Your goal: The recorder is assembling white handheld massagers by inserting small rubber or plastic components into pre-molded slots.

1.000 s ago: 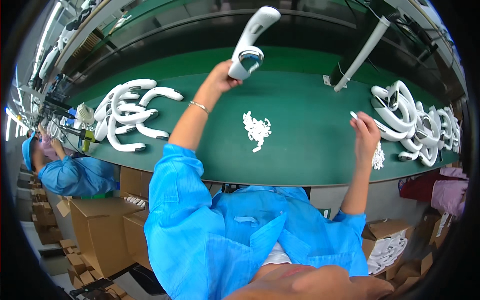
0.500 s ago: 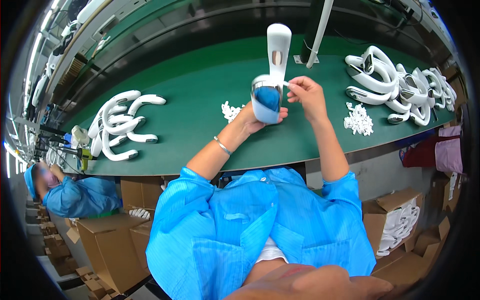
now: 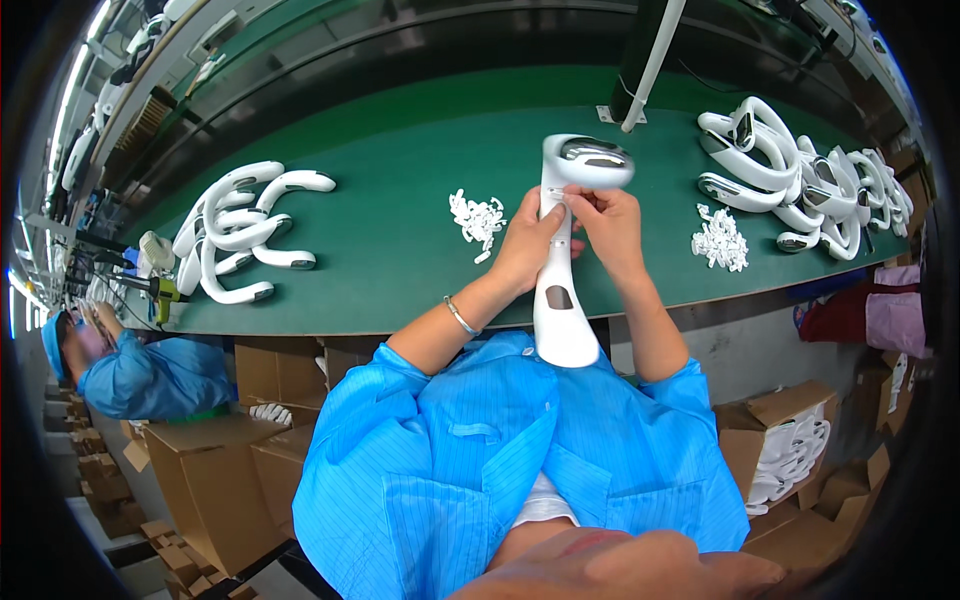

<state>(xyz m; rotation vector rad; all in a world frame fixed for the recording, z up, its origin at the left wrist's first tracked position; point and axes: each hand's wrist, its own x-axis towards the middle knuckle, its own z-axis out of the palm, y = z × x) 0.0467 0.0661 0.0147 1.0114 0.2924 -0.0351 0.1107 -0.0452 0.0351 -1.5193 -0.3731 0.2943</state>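
Note:
In my left hand (image 3: 522,248) is a white C-shaped plastic device (image 3: 566,330). Its shiny silver pad faces up at the far end, and its other end points toward my body. The fingers of that hand wrap round the middle of the band, thumb on top. My right hand (image 3: 614,228) pinches a small white plastic piece against the inner face of the band, just below the silver pad; the fingertips mostly hide the piece. On the table, small white pieces (image 3: 478,222) lie loose left of my hands, and another heap of the same pieces (image 3: 720,240) lies to the right.
The green table (image 3: 400,290) carries several similar white devices (image 3: 235,225) at left and a larger pile (image 3: 760,160) at right. A metal post (image 3: 650,65) stands at the back. Open cardboard boxes (image 3: 785,440) flank me below. At far left sits a co-worker in blue (image 3: 155,375).
The device has turned over and come nearer my body, its silver pad now at the far end. My right hand has brought the small white piece from beside the device onto the band.

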